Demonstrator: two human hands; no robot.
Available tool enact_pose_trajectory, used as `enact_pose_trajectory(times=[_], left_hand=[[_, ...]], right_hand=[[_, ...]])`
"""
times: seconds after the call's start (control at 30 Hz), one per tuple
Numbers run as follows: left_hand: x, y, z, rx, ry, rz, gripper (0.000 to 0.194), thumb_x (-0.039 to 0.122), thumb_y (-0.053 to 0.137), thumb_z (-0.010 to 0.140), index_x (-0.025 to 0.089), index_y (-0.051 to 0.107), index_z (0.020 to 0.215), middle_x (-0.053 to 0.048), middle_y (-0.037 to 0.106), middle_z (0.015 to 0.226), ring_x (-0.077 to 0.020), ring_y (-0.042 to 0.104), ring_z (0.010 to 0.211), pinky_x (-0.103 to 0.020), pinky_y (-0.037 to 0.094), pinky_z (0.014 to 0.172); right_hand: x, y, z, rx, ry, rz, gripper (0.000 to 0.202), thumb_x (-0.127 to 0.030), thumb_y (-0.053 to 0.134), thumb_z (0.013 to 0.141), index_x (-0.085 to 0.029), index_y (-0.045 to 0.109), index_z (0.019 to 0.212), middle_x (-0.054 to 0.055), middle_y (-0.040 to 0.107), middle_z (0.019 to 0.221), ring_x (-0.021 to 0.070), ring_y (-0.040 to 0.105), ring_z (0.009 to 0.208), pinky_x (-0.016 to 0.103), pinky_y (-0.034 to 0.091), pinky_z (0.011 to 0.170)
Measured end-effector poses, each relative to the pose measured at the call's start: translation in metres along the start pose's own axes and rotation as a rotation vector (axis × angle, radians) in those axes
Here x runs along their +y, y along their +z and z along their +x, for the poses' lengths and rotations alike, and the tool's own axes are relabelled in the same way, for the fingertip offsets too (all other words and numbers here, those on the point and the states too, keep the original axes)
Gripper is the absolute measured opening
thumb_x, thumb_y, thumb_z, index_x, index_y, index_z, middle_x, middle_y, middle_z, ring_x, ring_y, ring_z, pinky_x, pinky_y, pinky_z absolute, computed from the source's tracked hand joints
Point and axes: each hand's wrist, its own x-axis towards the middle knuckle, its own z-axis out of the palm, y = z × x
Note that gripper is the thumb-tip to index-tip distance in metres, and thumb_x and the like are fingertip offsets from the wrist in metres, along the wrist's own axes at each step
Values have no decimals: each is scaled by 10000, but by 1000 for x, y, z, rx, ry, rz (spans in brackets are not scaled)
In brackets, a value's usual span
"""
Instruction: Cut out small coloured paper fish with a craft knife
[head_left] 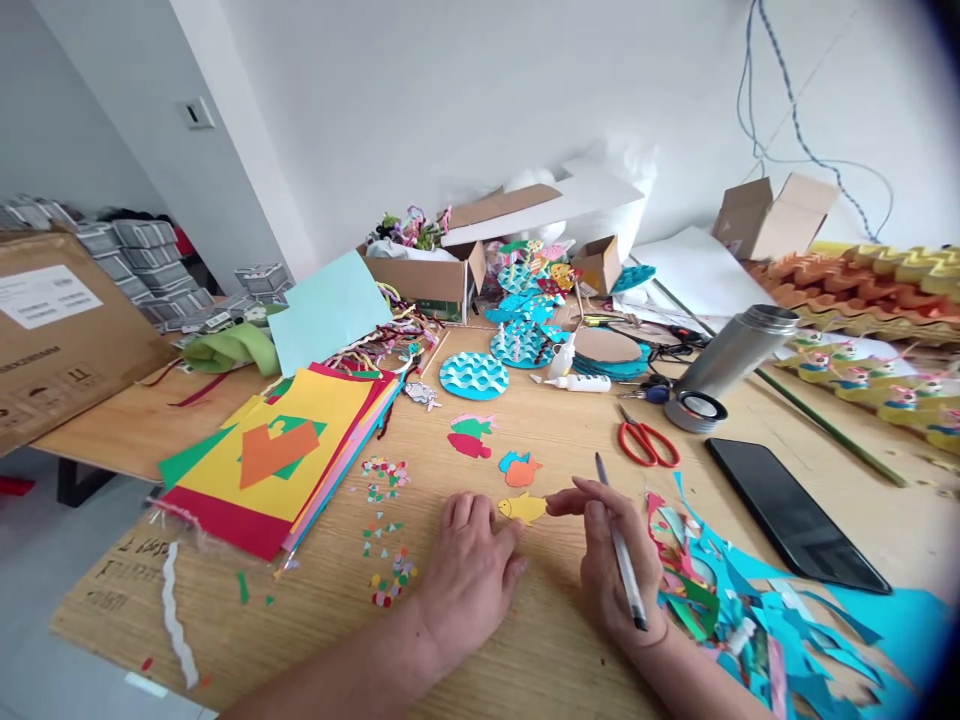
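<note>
Yellow paper is forming the fish (523, 508) that we are steadying on the surface (540, 650), our left hand (469, 560) resting loosely curled at its eight o'clock, our right hand (619, 560) closing around a pen (622, 560) at four, while red-handled scissors (649, 442) are lying towards two o'clock.

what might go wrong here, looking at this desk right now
The metal flask looks uncapped, so a knock might spill any liquid towards the phone and paper scraps.
The left hand rests close to loose confetti, so a sideways sweep could scatter it.
The pen in the right hand is near the yellow paper fish and might leave a stray mark.
</note>
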Motion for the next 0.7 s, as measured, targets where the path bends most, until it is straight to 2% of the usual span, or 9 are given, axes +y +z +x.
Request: enact_pose_trajectory(times=[0.13, 0.3, 0.4, 0.53, 0.6, 0.7], left_hand=[[-3, 3, 2, 81, 45, -35, 189, 166, 646, 856, 234, 660, 1032, -53, 528, 967, -254, 461, 956, -418, 441, 858], [-13, 5, 7, 245, 53, -91, 98, 135, 591, 887, 201, 660, 865, -57, 566, 924, -244, 490, 948, -398, 444, 849], [-21, 5, 11, 360, 24, -114, 106, 123, 572, 893, 187, 628, 831, -56, 595, 879, -247, 513, 920, -398, 457, 816], [-28, 8, 14, 468, 7, -127, 82, 104, 573, 887, 169, 603, 927, -46, 618, 900, -237, 549, 938, -404, 474, 826], [-28, 11, 14, 494, 13, -125, 59, 160, 582, 914, 158, 599, 971, -39, 616, 938, -222, 575, 944, -403, 487, 829], [-29, 16, 14, 524, 23, -117, 154, 287, 590, 946, 156, 605, 1025, -46, 615, 1009, -209, 603, 941, -404, 508, 822]], right_hand=[[2, 0, 3, 29, -65, -21, 194, -218, 443, 996, -231, 584, 1130, 15, 690, 798, 163, 674, 732, 341, 535, 724], [-1, -4, 10, 25, -48, -67, 190, -254, 401, 1010, -217, 549, 1123, 34, 677, 811, 161, 676, 717, 315, 550, 681], [5, -6, 12, -74, -42, -182, 186, -275, 402, 1003, -211, 536, 1115, 50, 690, 832, 175, 690, 736, 307, 545, 667], [13, -6, 17, -205, -61, -250, 134, -293, 512, 939, -222, 567, 1038, 52, 708, 837, 199, 691, 747, 311, 526, 668], [14, -5, 20, -277, -72, -280, 120, -272, 513, 919, -226, 578, 1010, 56, 711, 856, 205, 688, 786, 322, 522, 717], [14, -6, 24, -373, -64, -328, 148, -217, 489, 895, -222, 577, 1014, 67, 715, 902, 210, 680, 845, 329, 514, 760]])
